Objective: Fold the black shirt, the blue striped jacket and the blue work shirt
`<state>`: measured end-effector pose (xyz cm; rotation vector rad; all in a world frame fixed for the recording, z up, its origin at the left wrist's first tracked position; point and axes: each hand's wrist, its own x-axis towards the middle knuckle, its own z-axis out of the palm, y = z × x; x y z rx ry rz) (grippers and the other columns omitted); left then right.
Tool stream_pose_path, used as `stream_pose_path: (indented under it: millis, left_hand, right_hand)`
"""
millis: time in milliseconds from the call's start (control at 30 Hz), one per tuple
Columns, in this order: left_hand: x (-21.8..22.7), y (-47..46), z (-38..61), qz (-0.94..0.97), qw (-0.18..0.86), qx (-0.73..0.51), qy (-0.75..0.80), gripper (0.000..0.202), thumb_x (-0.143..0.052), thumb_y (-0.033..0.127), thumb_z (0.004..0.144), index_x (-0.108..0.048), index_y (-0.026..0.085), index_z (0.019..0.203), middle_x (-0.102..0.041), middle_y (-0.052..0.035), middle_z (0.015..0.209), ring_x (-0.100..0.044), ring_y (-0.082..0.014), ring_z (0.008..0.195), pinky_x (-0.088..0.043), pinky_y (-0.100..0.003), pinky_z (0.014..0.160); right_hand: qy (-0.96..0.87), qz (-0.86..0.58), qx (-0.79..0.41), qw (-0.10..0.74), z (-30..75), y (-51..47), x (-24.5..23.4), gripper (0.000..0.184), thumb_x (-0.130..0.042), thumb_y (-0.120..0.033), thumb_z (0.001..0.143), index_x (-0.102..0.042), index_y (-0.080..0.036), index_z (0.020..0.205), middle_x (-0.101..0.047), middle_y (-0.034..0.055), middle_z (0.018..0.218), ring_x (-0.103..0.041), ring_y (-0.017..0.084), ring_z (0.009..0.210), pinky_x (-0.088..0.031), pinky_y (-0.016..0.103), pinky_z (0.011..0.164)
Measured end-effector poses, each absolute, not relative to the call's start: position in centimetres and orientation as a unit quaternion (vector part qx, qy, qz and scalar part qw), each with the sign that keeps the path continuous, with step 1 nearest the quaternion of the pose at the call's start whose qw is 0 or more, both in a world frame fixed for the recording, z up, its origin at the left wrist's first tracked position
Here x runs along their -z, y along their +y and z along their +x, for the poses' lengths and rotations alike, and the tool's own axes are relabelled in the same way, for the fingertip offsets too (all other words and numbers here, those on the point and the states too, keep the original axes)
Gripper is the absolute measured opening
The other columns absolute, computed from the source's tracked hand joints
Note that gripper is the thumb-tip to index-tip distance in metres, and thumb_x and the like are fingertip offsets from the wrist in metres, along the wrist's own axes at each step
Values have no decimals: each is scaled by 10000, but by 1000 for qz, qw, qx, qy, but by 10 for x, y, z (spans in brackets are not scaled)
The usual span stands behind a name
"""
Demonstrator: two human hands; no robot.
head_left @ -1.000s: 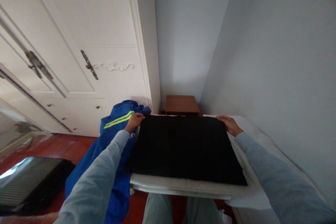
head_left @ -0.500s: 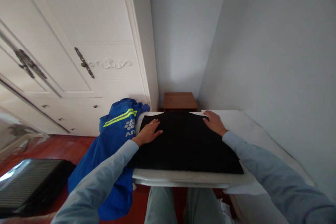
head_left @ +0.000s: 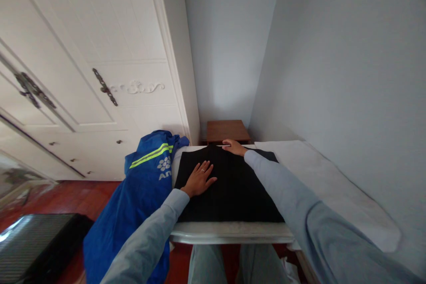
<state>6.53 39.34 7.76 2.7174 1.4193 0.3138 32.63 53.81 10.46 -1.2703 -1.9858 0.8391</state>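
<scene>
A black piece of cloth or garment (head_left: 236,195) lies spread flat over a white surface in front of me; its kind is not plain. My left hand (head_left: 199,179) rests palm down on its left half, fingers spread, with a ring on one finger. At the far edge of the cloth is my right hand (head_left: 234,147), fingers stretched out toward the left with the thumb apart. My right forearm hides part of the cloth's right side. Beside the cloth on the left hangs a blue garment (head_left: 133,199) with a yellow-and-silver stripe and white printing.
The white-covered surface (head_left: 229,229) stretches right toward a grey wall (head_left: 349,75). A brown wooden stand (head_left: 228,130) is behind it. To the left stands a white wardrobe (head_left: 133,40), and a dark ribbed case (head_left: 36,239) lies on the red floor (head_left: 96,193).
My right hand has moved left along the cloth's far edge. My left hand has slid slightly right and nearer to me. The cloth's right edge has shifted inward.
</scene>
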Motion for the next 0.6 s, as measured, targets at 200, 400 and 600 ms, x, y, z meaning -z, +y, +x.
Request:
stream_pose_path:
  millis: [200,400,600]
  left_hand:
    - [-76,394,66,881,29,-109,460,721,-260,644,987,-405,189,1527,-337,-123,1602,-287,-259,1520,-242,-492,1257]
    - [-76,394,68,877,41,-115,464,722,-271,648,983,-412,189,1522,-335,-120,1603,-275,-265,1525,-233,-501,1262]
    - [-83,396,66,861,100,-138,478,675,-306,597,999,-461,153,1484,-384,-119,1579,-322,-242,1506,-255,-471,1269]
  right_hand:
    - [-697,-528,-293,386,339,561,-103,320,-557,-288,930,-607,-128,1203,-642,162,1264,-626,212,1182,-427,475,1121]
    - [-721,-497,-324,358,341,532,-87,248,-687,-298,844,-686,-157,1049,-719,86,1069,-684,177,1016,-510,373,1029]
    - [-702,-533,-274,386,364,514,-102,285,-532,-301,936,-641,-153,1153,-672,124,1197,-627,208,1161,-429,453,1123]
